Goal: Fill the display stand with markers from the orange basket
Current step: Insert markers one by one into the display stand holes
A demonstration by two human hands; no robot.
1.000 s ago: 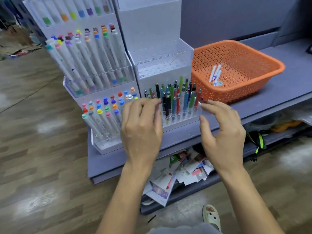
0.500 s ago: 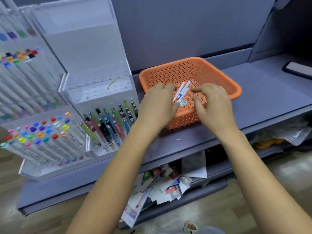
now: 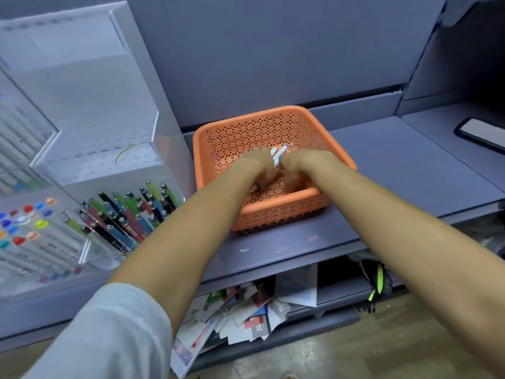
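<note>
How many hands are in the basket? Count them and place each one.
2. The left hand is inside the basket, left of the white markers. The right hand is inside it too, right of them. Blur hides the fingers.

The left hand (image 3: 261, 165) and the right hand (image 3: 299, 166) are smeared by motion blur inside the orange basket (image 3: 207, 138), so the lie of their fingers cannot be told. The markers (image 3: 279, 154) are mostly hidden between them. The display stand (image 3: 54, 258) is cut off at the left edge, a phone (image 3: 483, 134) at the right.
</note>
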